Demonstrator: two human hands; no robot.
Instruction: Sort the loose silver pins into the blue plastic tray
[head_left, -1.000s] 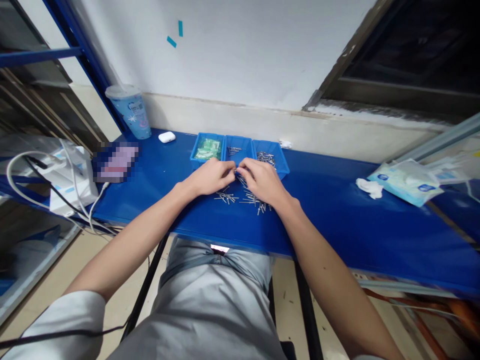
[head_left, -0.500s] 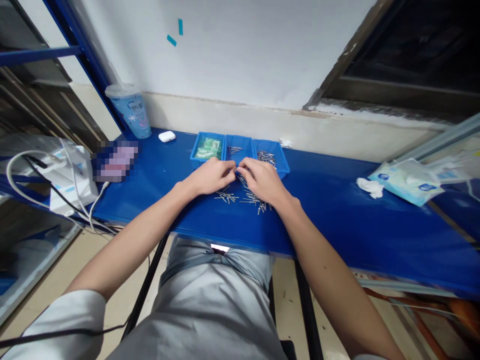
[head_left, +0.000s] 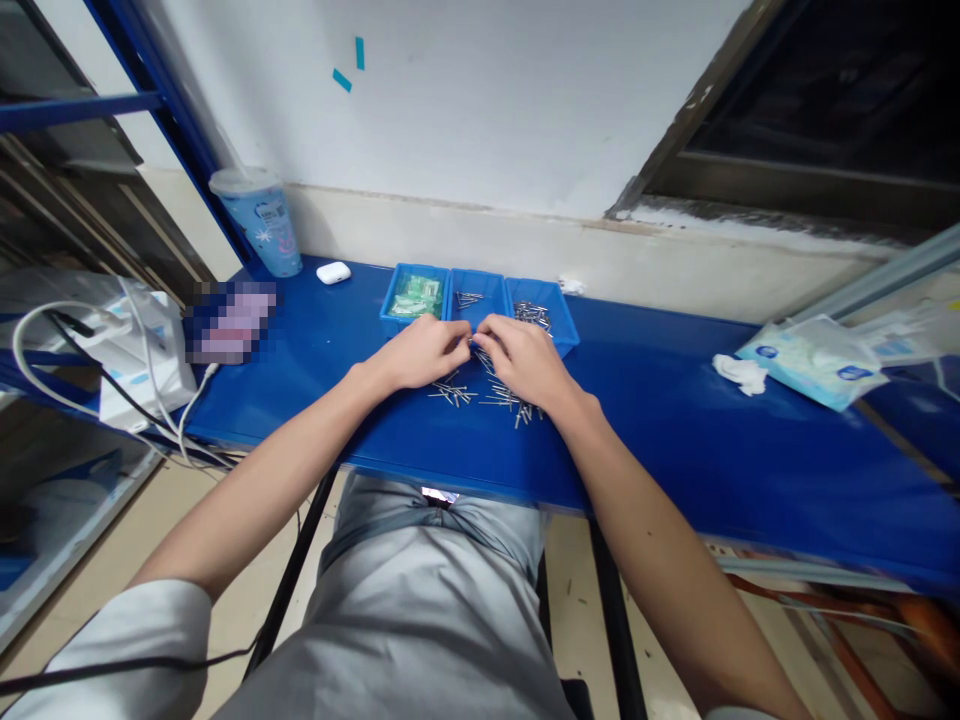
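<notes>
My left hand (head_left: 421, 352) and my right hand (head_left: 525, 360) rest on the blue bench (head_left: 675, 420), fingertips pinched together and meeting over a scatter of small metal pins (head_left: 487, 392). Whatever sits between the fingertips is too small to make out. Just beyond the hands stand three blue bins in a row: the left bin (head_left: 415, 296) holds green packets, the middle bin (head_left: 472, 292) a few pins, the right bin (head_left: 541, 311) a heap of pins.
A light-blue cup (head_left: 259, 221) and a white earbud case (head_left: 333, 272) stand at the back left. White cables and a box (head_left: 135, 360) lie at the left edge. Crumpled tissue (head_left: 739, 373) and plastic packets (head_left: 817, 360) lie at the right.
</notes>
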